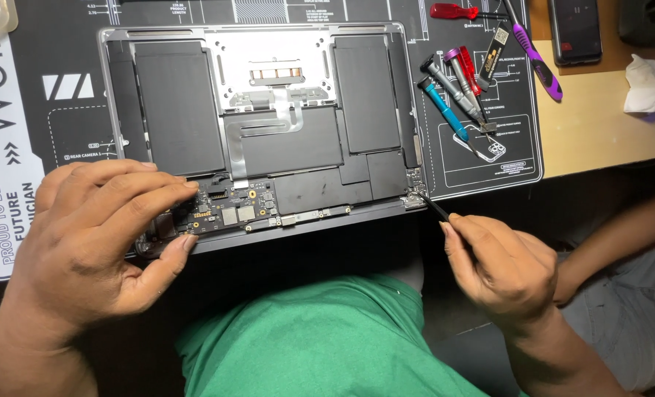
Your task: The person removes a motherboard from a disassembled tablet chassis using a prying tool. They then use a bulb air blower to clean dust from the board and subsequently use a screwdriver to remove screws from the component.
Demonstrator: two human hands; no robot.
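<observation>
I see R hand pinching thin black tool, shaft running up-left, tip at opened laptop near-right corner. L hand fingers spread, bracing logic board edge; R nearer corner.

The opened laptop shows a grey metal shell with a dull brushed sheen, its black battery cells matt and smooth, the circuit board dark with small glinting gold and silver contacts. Under it lies a matt black rubbery work mat, on a pale wooden surface with a soft sheen. The screwdrivers have bare metal shafts and glossy coloured handles, and a crumpled white tissue looks soft and papery.
</observation>
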